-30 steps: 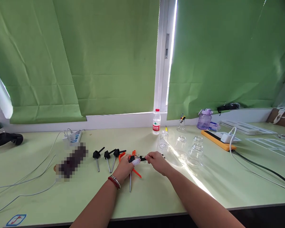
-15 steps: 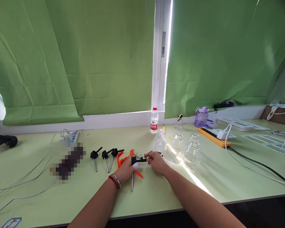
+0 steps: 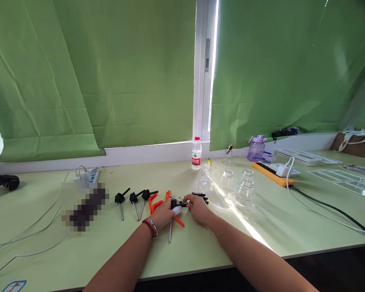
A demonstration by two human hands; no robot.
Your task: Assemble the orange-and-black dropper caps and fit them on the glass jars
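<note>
My left hand (image 3: 162, 216) is closed around the black head (image 3: 174, 204) of a part with a silver rod (image 3: 170, 234) pointing toward me. From the head a black arm runs right to my right hand (image 3: 200, 208), whose thumb and forefinger pinch at its end. Whatever small piece lies between those fingertips is too small to make out. Bright orange plastic pieces (image 3: 155, 205) lie beside and under my left hand. Further left, several similar black-headed parts (image 3: 119, 198) with silver rods rest on the table. Beyond my right hand are slim black pieces (image 3: 200, 195).
Upturned clear glasses (image 3: 245, 194) stand on the right of the pale green table (image 3: 158, 259). Behind are a water bottle (image 3: 196, 154) and a purple jug (image 3: 256, 149). An orange-black power strip (image 3: 272, 174) trails a cable. White cables (image 3: 33, 223) cross the left side.
The view has shifted slightly. My right hand has edged closer to the left along the black arm, and the slim black pieces behind it show more.
</note>
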